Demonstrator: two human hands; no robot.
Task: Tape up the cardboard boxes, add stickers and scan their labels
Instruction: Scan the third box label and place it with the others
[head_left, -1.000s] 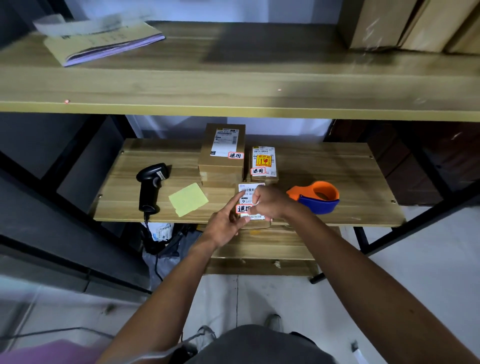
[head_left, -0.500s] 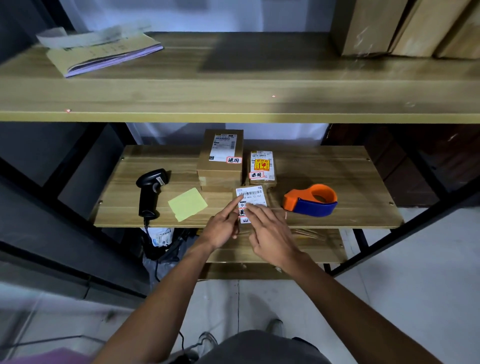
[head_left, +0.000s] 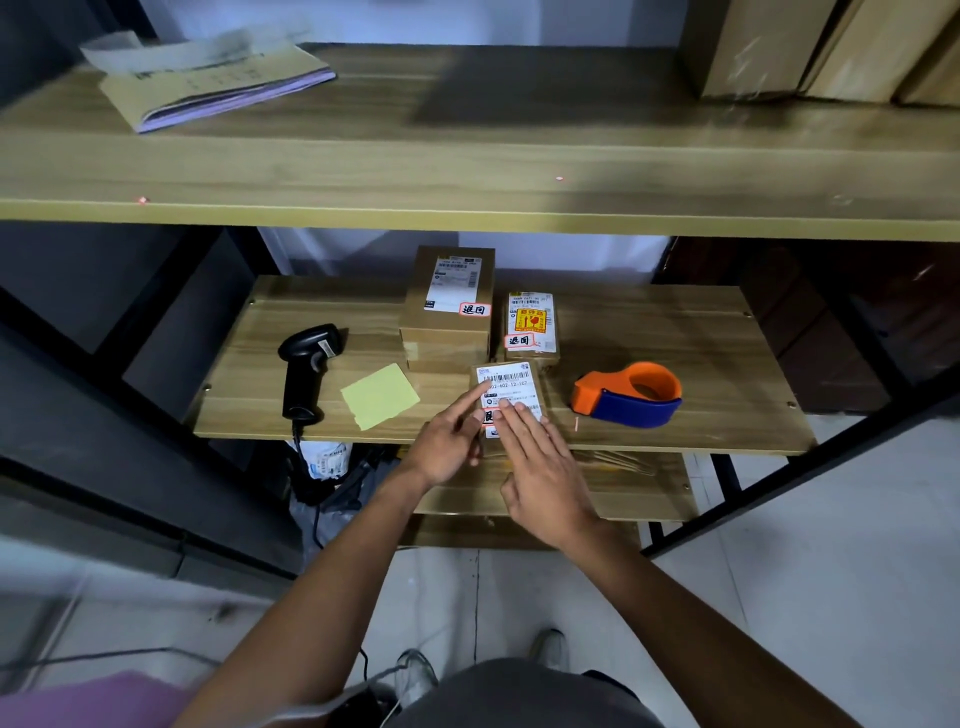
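Head view: left hand (head_left: 445, 442), right hand (head_left: 543, 470) on box (head_left: 511, 375) at shelf edge (head_left: 675, 447)

Labelled box (head_left: 511, 387) flat at shelf front; two behind.

"退回" stickers (head_left: 475, 309) on two boxes (head_left: 448, 332); label (head_left: 511, 378) "602-12-107".

Bare forearms (head_left: 311, 597), gry garment (head_left: 519, 696), sneakers (head_left: 415, 675)
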